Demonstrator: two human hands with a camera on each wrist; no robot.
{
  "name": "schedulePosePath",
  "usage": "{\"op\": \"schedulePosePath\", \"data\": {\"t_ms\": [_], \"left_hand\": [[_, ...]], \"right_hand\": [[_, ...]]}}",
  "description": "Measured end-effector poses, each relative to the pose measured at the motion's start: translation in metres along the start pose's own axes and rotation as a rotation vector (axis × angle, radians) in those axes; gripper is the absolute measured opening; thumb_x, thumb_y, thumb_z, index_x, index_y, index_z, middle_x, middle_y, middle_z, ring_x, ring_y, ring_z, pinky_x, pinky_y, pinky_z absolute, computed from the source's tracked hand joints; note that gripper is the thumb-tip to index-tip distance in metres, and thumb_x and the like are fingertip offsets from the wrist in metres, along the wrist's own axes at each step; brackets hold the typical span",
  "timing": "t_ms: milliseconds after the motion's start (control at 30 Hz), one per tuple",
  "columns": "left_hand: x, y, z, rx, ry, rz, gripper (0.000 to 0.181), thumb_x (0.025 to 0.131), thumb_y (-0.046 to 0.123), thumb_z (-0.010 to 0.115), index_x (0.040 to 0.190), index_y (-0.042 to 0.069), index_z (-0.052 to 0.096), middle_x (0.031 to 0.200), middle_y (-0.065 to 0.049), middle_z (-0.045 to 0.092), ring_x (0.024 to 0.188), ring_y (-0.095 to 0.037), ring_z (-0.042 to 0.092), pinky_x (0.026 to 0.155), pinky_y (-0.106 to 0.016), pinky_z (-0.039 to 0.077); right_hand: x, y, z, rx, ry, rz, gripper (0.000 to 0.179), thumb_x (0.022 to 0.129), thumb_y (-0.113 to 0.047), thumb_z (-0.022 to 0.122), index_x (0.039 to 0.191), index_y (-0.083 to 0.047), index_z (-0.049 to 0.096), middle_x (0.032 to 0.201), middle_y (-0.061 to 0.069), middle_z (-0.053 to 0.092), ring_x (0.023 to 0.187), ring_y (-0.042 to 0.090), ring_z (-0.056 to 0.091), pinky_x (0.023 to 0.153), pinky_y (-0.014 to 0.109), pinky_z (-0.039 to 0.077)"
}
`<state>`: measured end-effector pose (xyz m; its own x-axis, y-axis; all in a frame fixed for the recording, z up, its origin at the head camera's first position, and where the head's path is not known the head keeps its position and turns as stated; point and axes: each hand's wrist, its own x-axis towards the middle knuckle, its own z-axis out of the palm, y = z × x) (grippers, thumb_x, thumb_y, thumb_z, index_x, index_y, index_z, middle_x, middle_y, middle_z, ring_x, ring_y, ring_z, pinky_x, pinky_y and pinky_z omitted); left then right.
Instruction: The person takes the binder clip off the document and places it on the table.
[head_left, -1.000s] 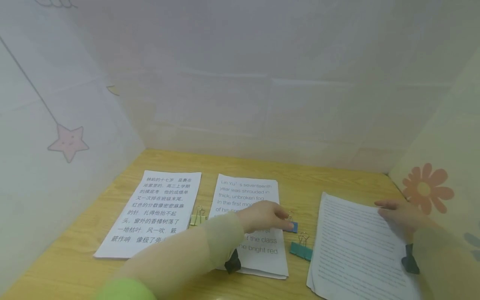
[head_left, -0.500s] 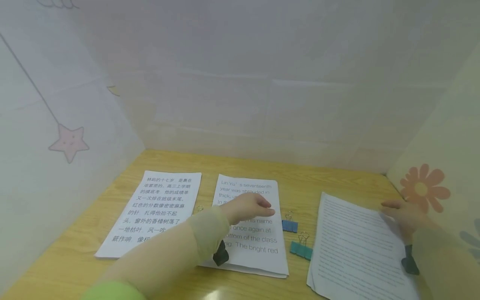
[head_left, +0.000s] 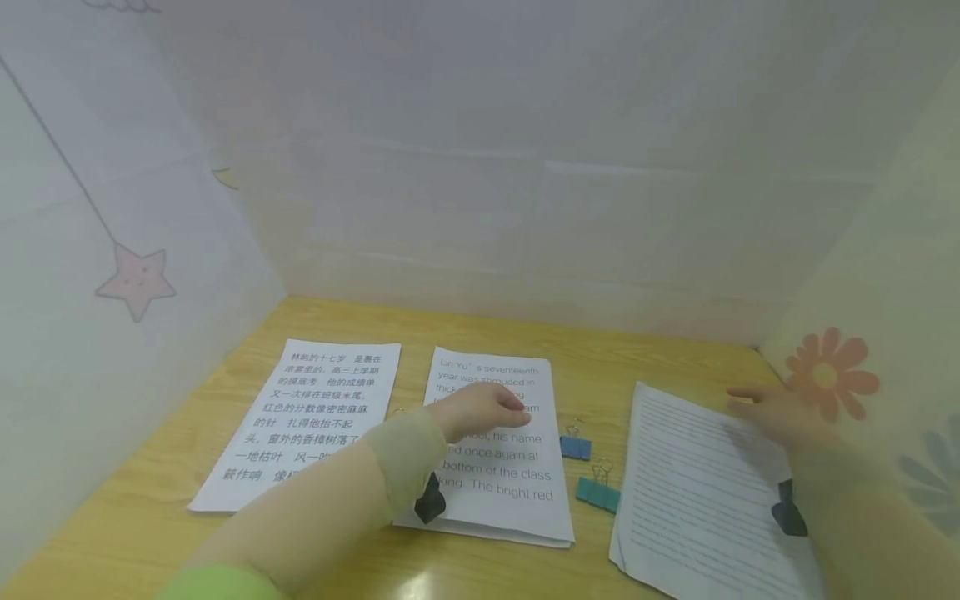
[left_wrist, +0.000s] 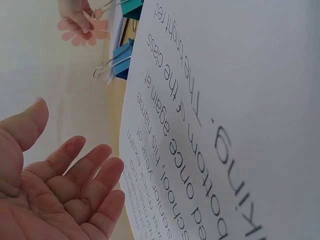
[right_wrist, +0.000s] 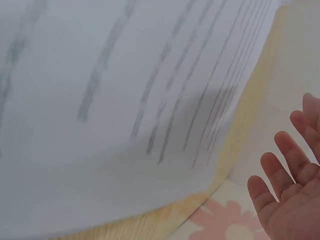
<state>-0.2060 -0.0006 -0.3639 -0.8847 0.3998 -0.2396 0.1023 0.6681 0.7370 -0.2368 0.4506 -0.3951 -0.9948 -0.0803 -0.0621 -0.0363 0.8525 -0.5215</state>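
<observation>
My left hand (head_left: 480, 412) hovers over the middle stack of large-print English pages (head_left: 510, 521), its fingers loosely bent and holding nothing. Right of that stack lie a blue binder clip (head_left: 576, 447) and a larger teal binder clip (head_left: 597, 493), wire handles pointing away; both also show in the left wrist view. My right hand (head_left: 768, 414) is near the upper right corner of the right stack of small-print pages (head_left: 697, 500). In the right wrist view its fingers (right_wrist: 275, 172) are spread, apart from the paper, with nothing in them.
A stack of Chinese-text pages (head_left: 315, 417) lies at the left. Between it and the middle stack, a clip's wire handle (head_left: 399, 412) peeks out behind my left forearm. Pale curtains enclose the wooden table (head_left: 600, 337) at the back and sides.
My left hand has come away from the blue binder clip and moved left over the middle pages. The clip stays on the table. My right hand has shifted only slightly.
</observation>
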Motion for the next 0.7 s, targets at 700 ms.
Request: {"op": "schedulePosePath", "data": {"t_ms": [700], "left_hand": [[0.001, -0.033, -0.027, -0.036, 0.086, -0.049, 0.044, 0.089, 0.043, 0.066, 0.124, 0.017, 0.064, 0.132, -0.003, 0.057, 0.126, -0.030, 0.048, 0.104, -0.050, 0.038]], "right_hand": [[0.006, -0.075, 0.031, -0.105, 0.046, -0.054, 0.059, 0.099, -0.042, 0.048, 0.137, 0.003, 0.047, 0.141, 0.033, 0.038, 0.128, 0.056, 0.027, 0.099, 0.072, 0.023]]}}
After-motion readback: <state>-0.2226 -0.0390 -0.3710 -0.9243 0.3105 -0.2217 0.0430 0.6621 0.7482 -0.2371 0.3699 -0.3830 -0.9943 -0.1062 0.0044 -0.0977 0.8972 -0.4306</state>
